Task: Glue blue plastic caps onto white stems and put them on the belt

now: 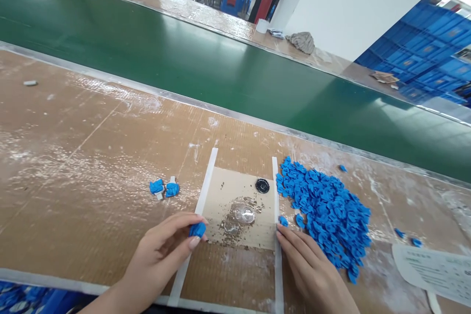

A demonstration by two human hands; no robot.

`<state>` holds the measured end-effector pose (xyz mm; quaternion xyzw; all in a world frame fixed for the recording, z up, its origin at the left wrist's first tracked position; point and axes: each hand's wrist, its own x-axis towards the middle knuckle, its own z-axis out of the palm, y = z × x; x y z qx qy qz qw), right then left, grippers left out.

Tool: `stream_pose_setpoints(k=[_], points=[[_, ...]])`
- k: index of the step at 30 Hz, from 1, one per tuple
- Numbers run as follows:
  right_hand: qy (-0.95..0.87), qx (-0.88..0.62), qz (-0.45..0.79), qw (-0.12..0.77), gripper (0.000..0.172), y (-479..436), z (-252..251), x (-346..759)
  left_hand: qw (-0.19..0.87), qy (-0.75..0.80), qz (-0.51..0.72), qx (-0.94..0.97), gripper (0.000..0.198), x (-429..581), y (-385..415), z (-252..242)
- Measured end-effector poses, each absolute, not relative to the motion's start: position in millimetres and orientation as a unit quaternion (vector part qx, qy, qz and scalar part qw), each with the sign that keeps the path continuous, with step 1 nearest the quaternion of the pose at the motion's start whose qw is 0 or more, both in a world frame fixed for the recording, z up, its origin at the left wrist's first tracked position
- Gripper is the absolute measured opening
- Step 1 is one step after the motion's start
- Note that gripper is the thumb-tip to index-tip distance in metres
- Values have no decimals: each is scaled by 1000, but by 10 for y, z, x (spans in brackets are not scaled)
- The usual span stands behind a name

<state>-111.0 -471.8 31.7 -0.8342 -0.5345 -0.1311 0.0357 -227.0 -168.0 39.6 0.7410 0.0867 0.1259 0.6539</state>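
Observation:
My left hand (158,250) pinches a small blue rubbery piece (197,229) between thumb and fingertips, just left of a cardboard sheet (243,181). My right hand (312,267) rests at the right tape strip (277,255), fingers stretched forward and its thumb hidden. Its fingertips lie close by a loose blue piece (283,221); contact is unclear. Beyond that hand spreads a heap of similar blue pieces (327,206). On the sheet are a clear wet blob (245,214), dark specks and a black round ridged part (262,186).
Two blue pieces with pale tabs (164,188) lie to the left. A white printed fan-shaped card (434,270) is at the right. A green conveyor belt (206,54) crosses behind the work surface. Blue material fills a bin (29,299) below the front edge.

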Motion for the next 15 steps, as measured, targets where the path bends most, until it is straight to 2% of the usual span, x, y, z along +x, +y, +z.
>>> stream_pose_setpoints(k=[7, 11, 15], points=[[-559, -820, -116, 39, 36, -4774, 309, -1047, 781, 149, 75, 602, 17, -2216, -1679, 445], [-520, -835, -110, 143, 24, -4593, 428, -1047, 807, 160, 37, 567, 13, -2209, -1677, 421], [-489, -832, -114, 238, 30, -4225, 594, -1082, 824, 165, 19, 542, 15, -2208, -1679, 409]])
